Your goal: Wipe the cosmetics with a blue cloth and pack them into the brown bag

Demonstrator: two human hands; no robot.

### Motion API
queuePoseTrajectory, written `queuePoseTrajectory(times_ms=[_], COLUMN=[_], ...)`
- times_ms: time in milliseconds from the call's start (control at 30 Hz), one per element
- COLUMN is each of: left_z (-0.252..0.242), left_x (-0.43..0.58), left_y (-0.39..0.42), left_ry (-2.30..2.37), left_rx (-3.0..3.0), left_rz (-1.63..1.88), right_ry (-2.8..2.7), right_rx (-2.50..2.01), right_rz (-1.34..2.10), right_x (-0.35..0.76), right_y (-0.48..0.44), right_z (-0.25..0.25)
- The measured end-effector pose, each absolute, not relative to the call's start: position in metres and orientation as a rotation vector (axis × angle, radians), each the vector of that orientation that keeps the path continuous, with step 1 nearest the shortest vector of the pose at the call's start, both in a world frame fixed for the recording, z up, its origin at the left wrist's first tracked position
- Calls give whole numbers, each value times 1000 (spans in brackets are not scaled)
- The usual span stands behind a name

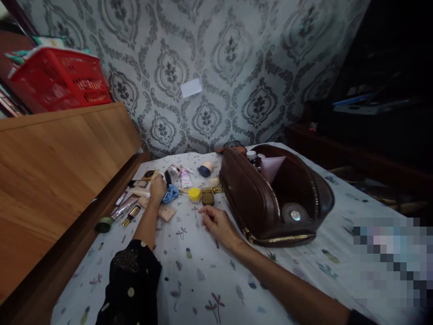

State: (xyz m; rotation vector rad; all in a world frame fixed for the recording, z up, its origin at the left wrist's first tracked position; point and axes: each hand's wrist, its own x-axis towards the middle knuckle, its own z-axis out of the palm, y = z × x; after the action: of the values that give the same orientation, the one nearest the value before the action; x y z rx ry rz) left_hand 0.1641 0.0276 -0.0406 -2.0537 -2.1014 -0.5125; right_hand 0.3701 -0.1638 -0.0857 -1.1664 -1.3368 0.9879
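Amid the spread of cosmetics, my left hand (157,188) is closed, and its fingertips hide whatever they grip. A blue scrunchie (171,193) lies against its right side, with a black-capped item (168,178) just beyond. Under the left wrist rests a beige flat packet (165,212). My right hand (218,223) hovers low over the sheet, holding nothing, its fingers apart. Just beyond those fingers sit a dark round jar (208,199) and a yellow-lidded jar (194,195). To the right stands a brown cosmetic bag (252,194), unzipped, with a pink tube (271,169) and a white-capped bottle (251,155) inside.
Left of my left hand lie a gold-and-black lipstick (131,216), a clear tube (125,207) and a dark green round container (103,225). A white-and-pink tube (186,177) and a navy-and-beige jar (205,169) sit farther back. A wooden board (67,167) borders the left, below a red basket (67,79).
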Motion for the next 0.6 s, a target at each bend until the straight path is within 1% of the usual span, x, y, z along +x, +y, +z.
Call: queuePoseTrajectory(times_ms=[300, 600], left_z=[-40, -39], left_x=[143, 144], left_y=[50, 68], left_ry=[-2233, -2435], left_rx=[-1769, -1699], left_rz=[-560, -438], right_ry=[-1354, -1401], right_rx=[-1195, -1205], right_rz=[987, 931], right_x=[370, 371], right_y=[-168, -169], right_z=[-83, -81])
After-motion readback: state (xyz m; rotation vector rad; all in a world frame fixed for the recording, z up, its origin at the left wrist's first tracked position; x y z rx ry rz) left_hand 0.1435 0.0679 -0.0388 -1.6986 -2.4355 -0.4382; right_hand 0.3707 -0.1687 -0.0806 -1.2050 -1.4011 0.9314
